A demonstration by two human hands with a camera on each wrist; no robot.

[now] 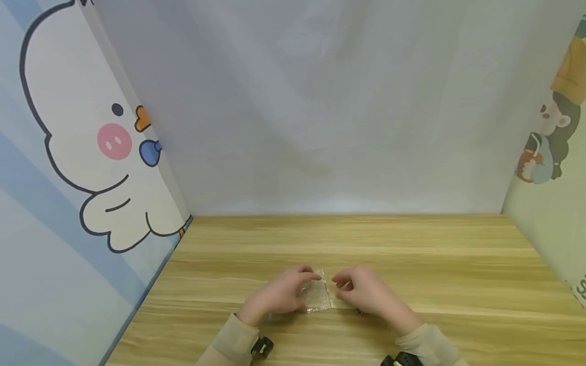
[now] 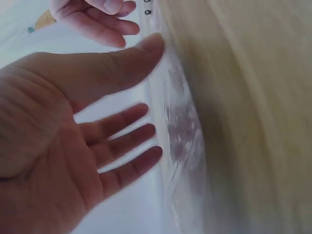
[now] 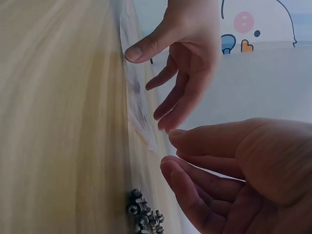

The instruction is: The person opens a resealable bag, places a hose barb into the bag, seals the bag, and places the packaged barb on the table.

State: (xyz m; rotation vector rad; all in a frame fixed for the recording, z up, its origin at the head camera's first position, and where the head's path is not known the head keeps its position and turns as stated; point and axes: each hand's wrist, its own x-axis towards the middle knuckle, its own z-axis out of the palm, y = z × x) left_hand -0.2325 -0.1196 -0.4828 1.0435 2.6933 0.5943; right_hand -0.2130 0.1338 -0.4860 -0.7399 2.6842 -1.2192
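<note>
A clear plastic zip bag (image 1: 319,296) lies flat on the wooden table. My left hand (image 1: 285,294) is over its left part, thumb and fingers spread apart, with the thumb tip at the bag's edge in the left wrist view. To the bag's right hovers my right hand (image 1: 366,292), its fingers loosely bent and a gap between thumb and index fingertip in the right wrist view; nothing shows between them. Small dark metal bolts (image 3: 142,212) sit in a pile on the table below the right hand, which mostly hides them in the head view.
The wood-grain table (image 1: 435,254) reaches back to a pale grey curtain (image 1: 320,127). Printed cartoon panels stand on both sides, a white duck (image 1: 73,101) at left and a figure (image 1: 545,137) at right. Dark wrist straps (image 1: 262,347) sit by the sleeves.
</note>
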